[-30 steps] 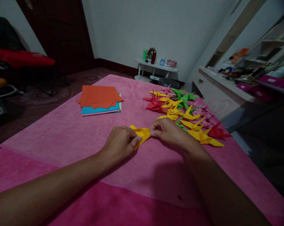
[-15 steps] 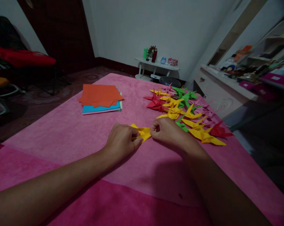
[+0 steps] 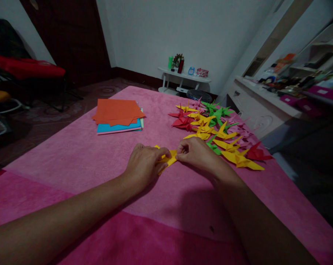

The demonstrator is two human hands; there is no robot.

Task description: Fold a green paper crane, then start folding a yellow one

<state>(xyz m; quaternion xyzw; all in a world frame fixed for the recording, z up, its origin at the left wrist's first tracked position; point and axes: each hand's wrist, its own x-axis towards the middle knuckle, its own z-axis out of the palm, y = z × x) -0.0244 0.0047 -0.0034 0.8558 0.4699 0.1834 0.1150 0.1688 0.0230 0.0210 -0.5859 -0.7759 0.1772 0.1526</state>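
Observation:
A partly folded piece of yellow origami paper (image 3: 171,159) lies on the pink cloth between my two hands. My left hand (image 3: 144,163) holds its left side, with the index finger reaching over the paper and the thumb at its near edge. The right tip of the paper is pinched between the thumb and fingers of my right hand (image 3: 195,152). Part of the folded sheet is hidden under the left fingers. Just beyond my right hand are finished paper cranes, among them a yellow crane (image 3: 239,160), a red crane (image 3: 257,152) and a green crane (image 3: 214,148).
Orange paper sheets (image 3: 117,110) lie on blue sheets (image 3: 111,128) at the table's far left. The pink cloth (image 3: 86,154) covers the table. A white side table (image 3: 190,76) stands by the wall, a cluttered dresser (image 3: 254,106) at right and a red chair (image 3: 25,68) at left.
My left index finger has stretched forward over the yellow paper, and the left thumb has shifted slightly. My right hand keeps its pinch at almost the same spot.

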